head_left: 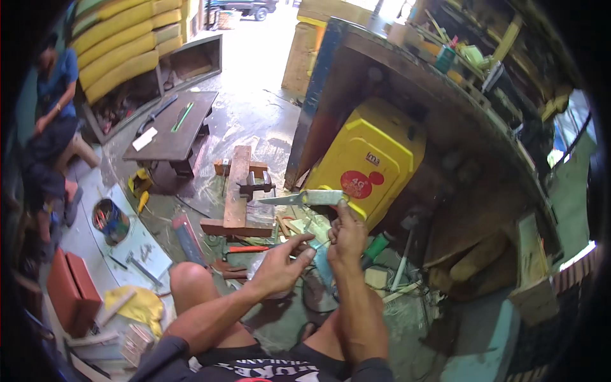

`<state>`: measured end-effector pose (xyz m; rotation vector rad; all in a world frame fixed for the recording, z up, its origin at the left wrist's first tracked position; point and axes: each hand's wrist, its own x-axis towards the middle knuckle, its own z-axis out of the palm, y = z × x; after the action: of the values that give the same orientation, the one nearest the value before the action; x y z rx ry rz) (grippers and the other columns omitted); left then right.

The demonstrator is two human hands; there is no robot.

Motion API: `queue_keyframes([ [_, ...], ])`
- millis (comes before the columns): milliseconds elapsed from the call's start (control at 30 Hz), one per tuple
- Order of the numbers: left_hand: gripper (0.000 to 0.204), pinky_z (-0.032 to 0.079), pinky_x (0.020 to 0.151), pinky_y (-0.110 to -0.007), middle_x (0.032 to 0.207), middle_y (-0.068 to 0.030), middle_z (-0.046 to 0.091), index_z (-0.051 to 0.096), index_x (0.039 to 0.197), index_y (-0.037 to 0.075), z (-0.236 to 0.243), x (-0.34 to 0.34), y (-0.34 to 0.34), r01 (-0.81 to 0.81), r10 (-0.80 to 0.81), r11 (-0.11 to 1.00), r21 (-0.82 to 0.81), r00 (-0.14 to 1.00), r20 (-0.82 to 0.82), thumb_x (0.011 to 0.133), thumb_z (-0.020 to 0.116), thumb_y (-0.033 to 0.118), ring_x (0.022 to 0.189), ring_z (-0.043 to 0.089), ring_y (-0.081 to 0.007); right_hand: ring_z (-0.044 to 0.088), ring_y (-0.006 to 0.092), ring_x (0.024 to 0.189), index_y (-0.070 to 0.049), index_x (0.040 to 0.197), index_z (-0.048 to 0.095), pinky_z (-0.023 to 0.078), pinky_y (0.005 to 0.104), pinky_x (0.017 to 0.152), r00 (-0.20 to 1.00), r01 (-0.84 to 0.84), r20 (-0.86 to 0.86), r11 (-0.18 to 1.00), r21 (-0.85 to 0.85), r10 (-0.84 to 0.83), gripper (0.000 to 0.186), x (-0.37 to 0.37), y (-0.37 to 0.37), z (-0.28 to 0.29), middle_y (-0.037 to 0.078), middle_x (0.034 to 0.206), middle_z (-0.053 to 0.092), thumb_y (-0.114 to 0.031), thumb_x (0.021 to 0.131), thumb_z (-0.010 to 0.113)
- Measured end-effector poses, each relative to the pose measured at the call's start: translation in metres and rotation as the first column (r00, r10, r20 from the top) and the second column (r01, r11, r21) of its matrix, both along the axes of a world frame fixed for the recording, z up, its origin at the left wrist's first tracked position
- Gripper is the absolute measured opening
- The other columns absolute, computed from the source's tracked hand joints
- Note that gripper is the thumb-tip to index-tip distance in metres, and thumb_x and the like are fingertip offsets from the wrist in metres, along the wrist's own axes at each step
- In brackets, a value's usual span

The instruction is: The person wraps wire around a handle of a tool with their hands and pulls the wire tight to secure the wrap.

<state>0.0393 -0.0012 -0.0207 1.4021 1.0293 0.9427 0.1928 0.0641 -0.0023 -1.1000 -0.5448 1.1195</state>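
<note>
My right hand (pixel 349 237) is closed around a knife (pixel 321 197), its pale grey handle held upward and its pointed blade aimed left. Beside it and a little lower, my left hand (pixel 283 264) has curled fingers with thumb and fingertips pinched together near the right wrist. Whatever lies in that pinch is too small to make out. Beyond both hands stands a wooden work stand (pixel 237 191) with a dark metal clamp (pixel 256 184) fixed on it. An orange-handled hammer (pixel 248 249) lies on the floor just left of my hands.
A yellow plastic box (pixel 375 159) leans under a workbench (pixel 331 63) at the right. Ahead left is a low dark table (pixel 175 127) with tools. Left of my knee are a bucket of tools (pixel 111 223), a red-brown box (pixel 71 293) and a yellow cloth (pixel 137 307). A person (pixel 54 114) sits far left.
</note>
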Motion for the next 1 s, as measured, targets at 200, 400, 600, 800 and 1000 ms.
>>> queue_keyframes([
  [200,0.048,0.052,0.089,-0.028,0.124,-0.0062,0.066,0.056,0.139,0.006,-0.02,0.004,0.044,-0.163,0.236,0.971,-0.177,0.784,0.574,0.103,0.057,0.037,0.112,0.059,-0.0109,0.03,0.0012,0.044,-0.003,0.102,0.069,0.022,0.0209,0.04,0.975,-0.197,-0.094,0.979,0.052,0.201,0.019,-0.044,-0.02,0.007,-0.009,0.057,0.04,-0.021,0.1,0.064],
  [400,0.048,0.048,0.106,-0.035,0.141,-0.0122,0.056,0.041,0.149,0.005,0.01,-0.002,0.045,-0.148,0.085,0.989,-0.002,0.556,0.827,0.107,0.049,0.027,0.122,0.058,-0.0169,0.03,0.0,0.046,-0.005,0.101,0.068,0.023,0.0194,0.041,0.907,-0.37,-0.189,0.926,0.074,0.377,0.02,-0.055,-0.037,0.007,-0.01,0.061,0.042,-0.024,0.102,0.062],
  [600,0.049,0.049,0.105,-0.036,0.136,-0.0121,0.058,0.038,0.15,0.006,0.006,-0.009,0.048,-0.075,0.067,0.997,-0.031,0.552,0.831,0.107,0.047,0.029,0.12,0.059,-0.0172,0.031,-0.0002,0.047,-0.004,0.102,0.068,0.025,0.0183,0.04,0.901,-0.381,-0.195,0.922,0.067,0.387,0.02,-0.052,-0.033,-0.005,-0.009,0.063,0.046,-0.023,0.101,0.063],
  [800,0.048,0.051,0.103,-0.036,0.135,-0.0118,0.059,0.039,0.149,0.006,0.003,-0.012,0.049,-0.056,0.077,0.997,-0.055,0.555,0.828,0.107,0.047,0.027,0.115,0.061,-0.0164,0.029,-0.0004,0.045,-0.003,0.096,0.07,0.022,0.0185,0.041,0.902,-0.391,-0.171,0.918,0.065,0.397,0.024,-0.053,-0.035,0.0,-0.009,0.06,0.045,-0.025,0.101,0.064],
  [1000,0.046,0.052,0.103,-0.036,0.134,-0.0128,0.059,0.039,0.148,0.005,0.006,-0.013,0.047,-0.048,0.076,0.997,-0.059,0.555,0.829,0.108,0.046,0.026,0.116,0.062,-0.0174,0.028,-0.0005,0.044,-0.002,0.095,0.071,0.02,0.0188,0.041,0.911,-0.383,-0.139,0.922,0.061,0.388,0.026,-0.054,-0.036,0.003,-0.01,0.06,0.046,-0.026,0.101,0.064],
])
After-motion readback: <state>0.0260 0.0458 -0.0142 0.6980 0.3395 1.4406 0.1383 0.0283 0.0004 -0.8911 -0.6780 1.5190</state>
